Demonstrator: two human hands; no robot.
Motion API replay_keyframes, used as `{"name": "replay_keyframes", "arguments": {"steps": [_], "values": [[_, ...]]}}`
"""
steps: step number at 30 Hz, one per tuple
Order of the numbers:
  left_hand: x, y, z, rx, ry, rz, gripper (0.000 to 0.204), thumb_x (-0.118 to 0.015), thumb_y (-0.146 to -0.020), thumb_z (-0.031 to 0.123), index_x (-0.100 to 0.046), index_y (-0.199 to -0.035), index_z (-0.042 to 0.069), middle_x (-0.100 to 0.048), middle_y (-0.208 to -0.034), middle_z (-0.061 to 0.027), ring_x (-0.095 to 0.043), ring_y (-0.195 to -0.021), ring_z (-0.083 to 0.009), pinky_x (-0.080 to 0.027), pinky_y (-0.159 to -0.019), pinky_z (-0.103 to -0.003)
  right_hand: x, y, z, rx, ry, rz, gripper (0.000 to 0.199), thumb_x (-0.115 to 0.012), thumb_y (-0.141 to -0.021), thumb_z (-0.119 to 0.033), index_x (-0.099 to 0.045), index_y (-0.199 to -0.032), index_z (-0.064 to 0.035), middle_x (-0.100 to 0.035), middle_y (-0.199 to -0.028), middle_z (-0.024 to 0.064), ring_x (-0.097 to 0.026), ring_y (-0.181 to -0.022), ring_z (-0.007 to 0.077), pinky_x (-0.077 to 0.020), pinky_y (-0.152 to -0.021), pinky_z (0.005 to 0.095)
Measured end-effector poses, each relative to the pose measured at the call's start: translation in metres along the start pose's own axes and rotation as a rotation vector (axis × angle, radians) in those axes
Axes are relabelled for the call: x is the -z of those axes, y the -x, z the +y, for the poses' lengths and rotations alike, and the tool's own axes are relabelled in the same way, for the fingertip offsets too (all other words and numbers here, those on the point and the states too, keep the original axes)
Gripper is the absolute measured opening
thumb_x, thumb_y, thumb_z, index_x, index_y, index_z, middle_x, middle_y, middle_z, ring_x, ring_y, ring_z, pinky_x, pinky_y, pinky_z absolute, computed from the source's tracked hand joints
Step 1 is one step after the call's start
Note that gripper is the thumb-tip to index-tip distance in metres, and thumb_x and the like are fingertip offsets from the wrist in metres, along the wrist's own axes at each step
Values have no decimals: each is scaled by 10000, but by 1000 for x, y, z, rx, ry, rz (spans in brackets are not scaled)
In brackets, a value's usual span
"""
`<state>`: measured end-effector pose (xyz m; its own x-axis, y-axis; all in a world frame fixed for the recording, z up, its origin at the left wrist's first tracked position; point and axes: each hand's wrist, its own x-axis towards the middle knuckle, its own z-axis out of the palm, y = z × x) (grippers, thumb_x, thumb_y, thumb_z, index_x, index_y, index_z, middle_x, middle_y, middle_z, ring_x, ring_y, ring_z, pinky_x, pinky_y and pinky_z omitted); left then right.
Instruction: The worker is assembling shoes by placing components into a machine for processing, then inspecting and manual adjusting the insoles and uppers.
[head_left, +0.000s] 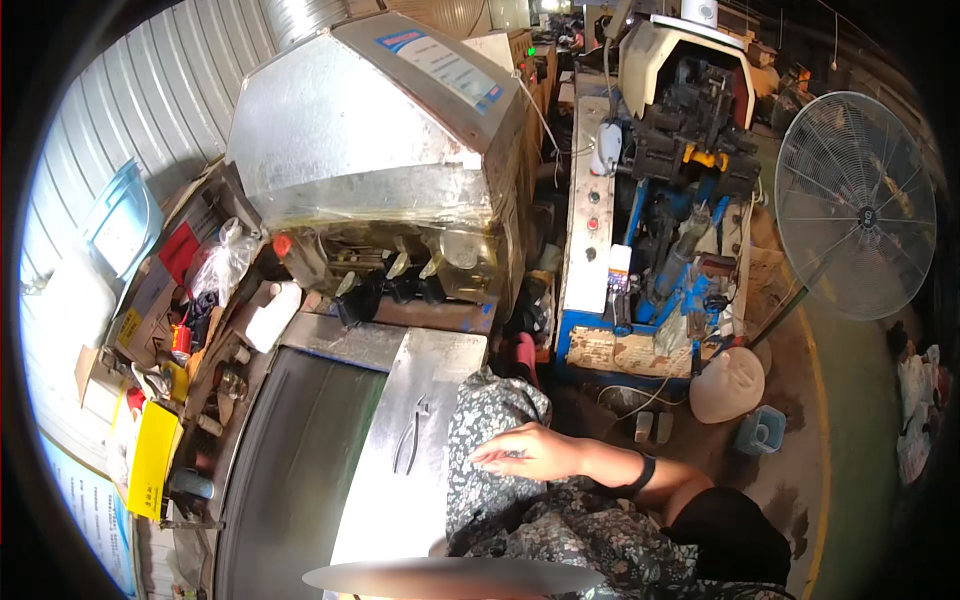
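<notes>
My right hand rests over the dark floral cloth on my lap, its fingers stretched out and loosely together. Nothing shows in its grasp. A dark band circles that wrist. To the left of the hand, a pair of pliers lies on a pale flat board, apart from my fingers. Left of the board runs a dark belt, which leads up to a hooded metal machine. My left hand does not show.
Dark flaps hang at the machine's opening. A cluttered shelf with a white jug stands left. Beyond me, a blue-framed machine sits right of centre. A standing fan, a large pale jug and a blue tub stand right.
</notes>
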<state>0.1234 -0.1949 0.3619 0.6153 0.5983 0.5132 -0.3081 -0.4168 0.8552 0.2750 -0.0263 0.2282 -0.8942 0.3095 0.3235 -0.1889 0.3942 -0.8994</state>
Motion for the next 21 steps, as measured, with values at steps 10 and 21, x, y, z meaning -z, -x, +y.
{"name": "replay_keyframes", "arguments": {"steps": [10, 21], "values": [[18, -45, -7, -275, 389, -541, 405, -664, -922, 361, -672, -1181, 50, -622, -1264, -173, -476, -1254, -516, -365, -976, -655, -42, 78, 68, -284, -77, 85, 329, -613, -963, -269, -651, -1204, -49, -717, -1086, 100, -691, -970, 204, -524, -848, 303], [29, -41, -21, -264, 229, -409, 416, -643, -933, 390, -693, -1145, 36, -661, -1201, -161, -573, -1193, -423, -367, -1037, -572, -44, 91, 79, -576, 45, -38, 351, -568, -966, -286, -632, -1234, -69, -687, -1132, 132, -645, -1045, 277, -478, -896, 356]]}}
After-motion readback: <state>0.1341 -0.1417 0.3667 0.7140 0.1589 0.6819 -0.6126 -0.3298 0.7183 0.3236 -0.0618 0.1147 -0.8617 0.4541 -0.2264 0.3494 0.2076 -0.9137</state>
